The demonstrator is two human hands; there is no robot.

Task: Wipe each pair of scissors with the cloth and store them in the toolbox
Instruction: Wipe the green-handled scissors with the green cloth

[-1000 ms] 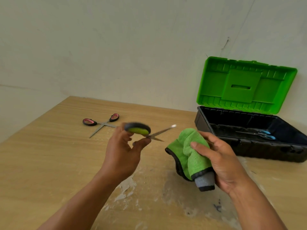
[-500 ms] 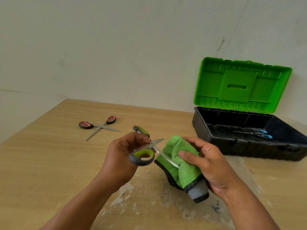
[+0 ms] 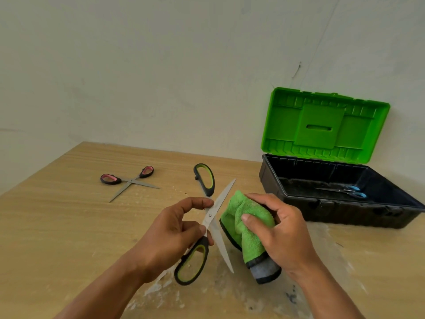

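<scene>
My left hand (image 3: 170, 236) grips the green-and-black scissors (image 3: 210, 223) near their pivot, blades spread wide, one handle loop up at the back, the other low in front. My right hand (image 3: 282, 231) is closed on the bunched green cloth (image 3: 246, 217), which sits just right of the blades and touches them or nearly so. Pink-handled scissors (image 3: 128, 180) lie open on the table at the far left. Blue-handled scissors (image 3: 345, 191) lie inside the black toolbox (image 3: 299, 208), whose green lid (image 3: 324, 125) stands open against the wall.
The wooden table (image 3: 57, 222) has worn, whitish scraped patches in front of me. A plain wall runs close behind the table and toolbox. The table's left edge slants away at the far left.
My left hand turned the green scissors and spread their blades wider, one handle now pointing away. The cloth in my right hand moved up against the blades.
</scene>
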